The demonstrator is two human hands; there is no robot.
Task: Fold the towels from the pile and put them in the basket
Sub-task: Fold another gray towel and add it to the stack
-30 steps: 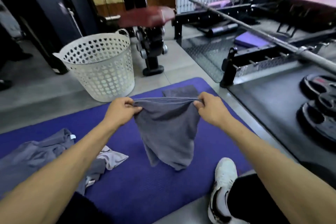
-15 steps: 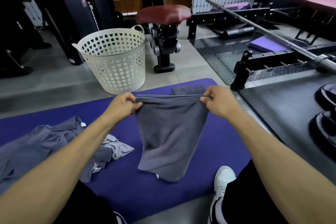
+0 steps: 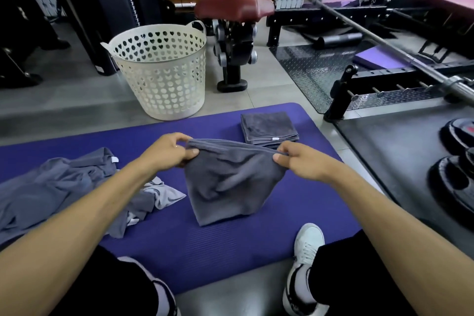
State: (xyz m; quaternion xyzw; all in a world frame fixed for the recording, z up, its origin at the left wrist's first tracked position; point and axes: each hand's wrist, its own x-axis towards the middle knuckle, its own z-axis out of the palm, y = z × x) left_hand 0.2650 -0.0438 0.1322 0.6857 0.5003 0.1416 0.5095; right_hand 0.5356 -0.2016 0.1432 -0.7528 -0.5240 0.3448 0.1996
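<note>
A dark grey towel [image 3: 230, 182] hangs doubled over between my hands, its lower end touching the purple mat [image 3: 218, 244]. My left hand [image 3: 168, 150] pinches the towel's top left corner and my right hand [image 3: 298, 161] pinches the top right corner. A folded grey towel [image 3: 269, 128] lies on the mat just beyond my right hand. The pile of unfolded grey towels [image 3: 56, 190] sprawls on the mat to my left. Off the mat's far edge stands the white perforated basket [image 3: 161, 72]; I see no towels through its holes.
My white shoes [image 3: 306, 261] rest at the mat's near edge. A weight bench with a dark red seat [image 3: 233, 7] stands behind the basket. A barbell [image 3: 379, 38] on its rack and black weight plates [image 3: 459, 182] fill the floor to the right.
My hands have lowered the towel, so its bottom now rests on the mat. The camera has tipped down and the folded towel behind shows fully.
</note>
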